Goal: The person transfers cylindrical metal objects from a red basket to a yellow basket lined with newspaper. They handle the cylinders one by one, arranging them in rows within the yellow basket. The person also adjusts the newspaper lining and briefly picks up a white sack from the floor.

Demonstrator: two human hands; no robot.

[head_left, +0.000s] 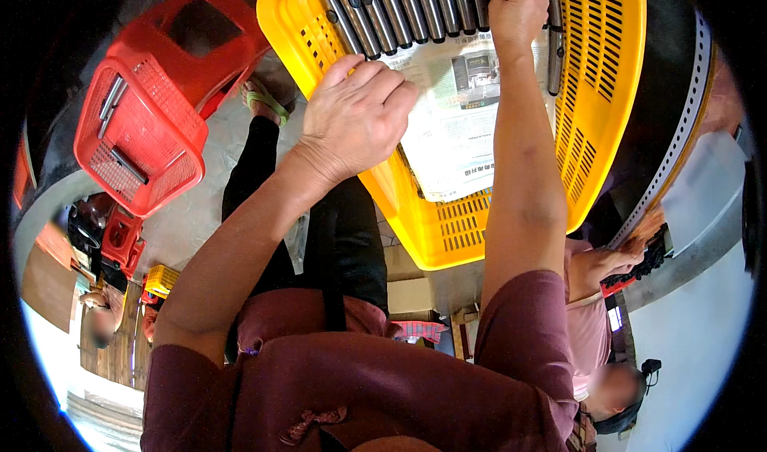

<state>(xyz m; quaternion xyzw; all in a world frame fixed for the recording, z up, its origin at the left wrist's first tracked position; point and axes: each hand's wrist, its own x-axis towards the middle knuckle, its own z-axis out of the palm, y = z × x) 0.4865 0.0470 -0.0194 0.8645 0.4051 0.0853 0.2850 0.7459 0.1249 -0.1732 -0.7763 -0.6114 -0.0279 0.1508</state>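
A yellow plastic basket [511, 240] with slotted walls is in front of me, lined with a printed newspaper sheet [455, 156]. Along its far end lies a row of several short steel tubes [399, 9] with dark ends and small dark round spots. My right hand [519, 17] reaches to the right part of this row, its fingers closed on a steel tube [482, 1]. More tubes lie along the right wall. My left hand [359, 113] is over the basket's left rim, near the row, fingers curled inward; whatever is under them is hidden.
To the left, a red basket [144, 200] with a few tubes stands by a red plastic stool [184, 69]. A foot in a green sandal [268, 101] shows on the floor. A co-worker [591, 324] sits at right; another person [100, 320] is at far left.
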